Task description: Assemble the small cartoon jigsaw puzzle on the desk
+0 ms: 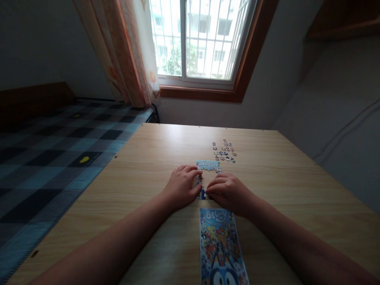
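A partly assembled jigsaw puzzle (207, 165) lies on the table, its top strip showing pale blue with white lettering. Bare wood shows inside its frame. Along its left side rests my left hand (184, 186), thumb and fingers apart and touching the edge pieces. My right hand (228, 190) is over the lower right part, covering it, with fingertips pinched together close to a dark blue puzzle piece (203, 194). Whatever those fingertips hold is hidden. Nearer to me lies a printed picture sheet (222, 245) with the title "Bluey" and cartoon figures.
Several loose puzzle pieces (225, 151) are scattered beyond the puzzle on the wooden table (154, 158). Left of the table is a bed with a checked cover (74, 150). A barred window (204, 43) and an orange curtain (127, 51) are at the back.
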The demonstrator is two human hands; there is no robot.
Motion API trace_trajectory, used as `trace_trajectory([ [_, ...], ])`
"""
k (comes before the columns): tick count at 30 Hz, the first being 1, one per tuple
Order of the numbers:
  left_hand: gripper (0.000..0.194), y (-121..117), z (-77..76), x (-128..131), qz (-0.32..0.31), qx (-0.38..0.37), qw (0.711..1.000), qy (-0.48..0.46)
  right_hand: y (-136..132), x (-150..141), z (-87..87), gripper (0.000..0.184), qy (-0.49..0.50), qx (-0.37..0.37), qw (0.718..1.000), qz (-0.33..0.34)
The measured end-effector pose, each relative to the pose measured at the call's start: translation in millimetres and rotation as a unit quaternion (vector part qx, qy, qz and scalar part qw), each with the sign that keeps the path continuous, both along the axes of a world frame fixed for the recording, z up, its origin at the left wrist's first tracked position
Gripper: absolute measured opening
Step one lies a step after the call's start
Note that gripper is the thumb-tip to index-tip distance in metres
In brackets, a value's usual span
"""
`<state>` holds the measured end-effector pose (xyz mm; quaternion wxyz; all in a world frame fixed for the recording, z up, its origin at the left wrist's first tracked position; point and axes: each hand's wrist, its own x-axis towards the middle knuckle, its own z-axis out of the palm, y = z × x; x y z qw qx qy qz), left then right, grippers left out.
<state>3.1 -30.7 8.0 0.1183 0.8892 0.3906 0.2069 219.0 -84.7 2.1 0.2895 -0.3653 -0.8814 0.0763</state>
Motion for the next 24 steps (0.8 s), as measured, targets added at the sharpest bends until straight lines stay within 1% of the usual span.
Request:
trace_trajectory([
  [6, 0.033, -0.2, -0.9, -0.6, 0.005, 0.002, 1.0, -0.001, -1.5, -0.2, 1.5, 0.016, -0.006, -0.005, 1.0, -0.001],
  [10, 0.039, -0.2, -2.4, -1.4, 0.006, 0.0, 1.0, 0.002, -1.8, -0.2, 0.3, 0.017, -0.003, -0.005, 1.0, 0.001],
  [13, 0.043, -0.5, -2.8, -2.1, 0.003, -0.004, 1.0, 0.012, -1.9, 0.7, 1.3, 0.018, 0.005, 0.003, 1.0, -0.001],
  [19, 0.045, -1.0, -1.0, -1.9, 0.01, -0.015, 0.999, 0.03, -0.9, 7.6, 6.2, 0.019, 0.012, 0.032, 0.999, -0.023],
  [24, 0.044, -0.2, -1.2, -1.8, 0.006, -0.009, 1.0, 0.028, -0.4, 9.3, 5.7, 0.019, 0.011, 0.03, 0.999, -0.028],
])
